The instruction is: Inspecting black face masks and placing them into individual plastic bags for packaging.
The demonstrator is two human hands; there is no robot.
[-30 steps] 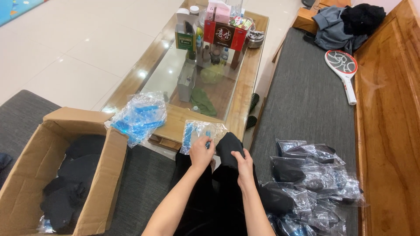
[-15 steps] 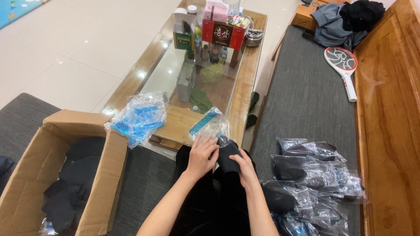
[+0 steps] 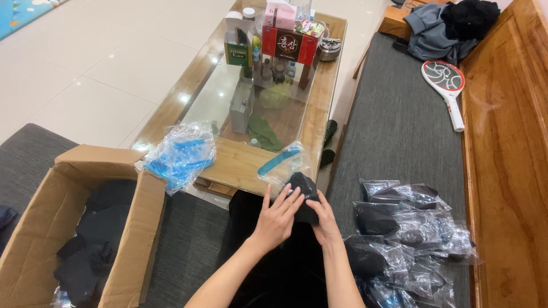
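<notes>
A: What are the two hands doing?

B: Both are on one small black fabric piece (image 3: 302,194), held over the person's lap just in front of the near edge of the bench (image 3: 240,165). The left hand (image 3: 278,217) lies flat against its left side, fingers (image 3: 288,199) stretched out and pressed on the cloth. The right hand (image 3: 326,219) cups it from the right and below, fingers curled around it.

A: And the plastic at the top?

B: A clear plastic bag with a blue zip strip (image 3: 279,162) sits over the upper end of the black piece. The cloth is partly inside its mouth; how far in, I cannot tell.

A: What lies around them?

B: To the right, on the grey cushion (image 3: 399,131), a pile of clear bags with black pieces inside (image 3: 405,228), just beside the right forearm. To the left, an open cardboard box (image 3: 114,228) holding loose black fabric pieces (image 3: 97,228). On the bench's near left corner, a bundle of empty blue-strip bags (image 3: 181,154).

A: Farther off?

B: Boxes and bottles (image 3: 274,45) crowd the far end of the glass-topped bench. A red and white racket-shaped swatter (image 3: 446,85) lies on the cushion by the wooden frame (image 3: 508,142), with dark clothing (image 3: 451,25) heaped beyond it.
</notes>
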